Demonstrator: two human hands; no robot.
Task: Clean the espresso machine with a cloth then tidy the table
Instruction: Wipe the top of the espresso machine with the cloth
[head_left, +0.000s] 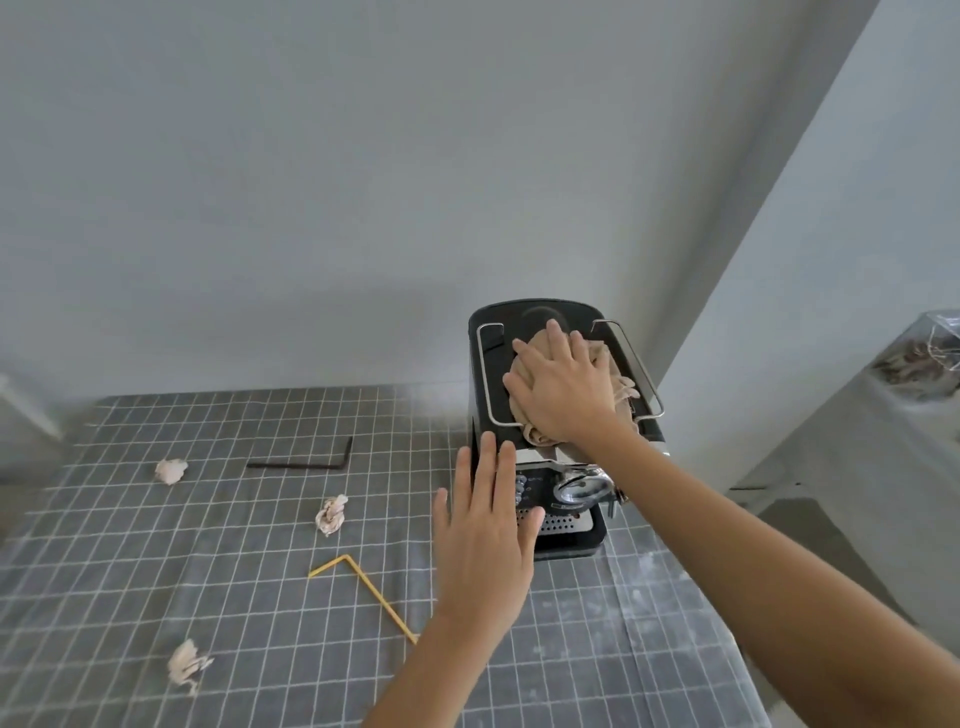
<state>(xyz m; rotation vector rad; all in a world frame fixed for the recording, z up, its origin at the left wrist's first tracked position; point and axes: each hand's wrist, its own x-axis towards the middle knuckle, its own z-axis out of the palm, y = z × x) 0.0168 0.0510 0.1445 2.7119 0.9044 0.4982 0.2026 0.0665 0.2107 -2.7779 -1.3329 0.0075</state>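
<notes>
I see the espresso machine (550, 415) standing upright at the far right of the desk (260, 597), close to the wall corner, its front panel with the round gauge facing me. On its flat black top, inside the metal rail, lies the beige cloth (608, 364), bunched up.

My right hand (563, 389) lies palm down on that cloth, fingers spread and flattened over it. The grip there is wide, not curled around the fabric; it presses on the cloth from above and pinches nothing. Folds of the cloth show past the fingertips, on the right side of the hand and under the wrist at the machine's front edge.

My left hand (485, 540) is flat too, fingers straight and together, thumb out to the right. It sits at the machine's left front corner, fingertips reaching up to the chrome band below the top. It holds nothing. I cannot tell whether the palm actually touches the side of the machine or hangs just in front of it.

The desk is covered by a grey checked cloth. On it, left of the machine and well apart from one another, lie three crumpled paper balls: one far left (171, 470), one mid-desk (331, 514), one near the front (187, 665). A bent black straw (306, 464) lies toward the back, and a bent yellow straw (363, 582) lies nearer, its lower end close to my left wrist.
</notes>
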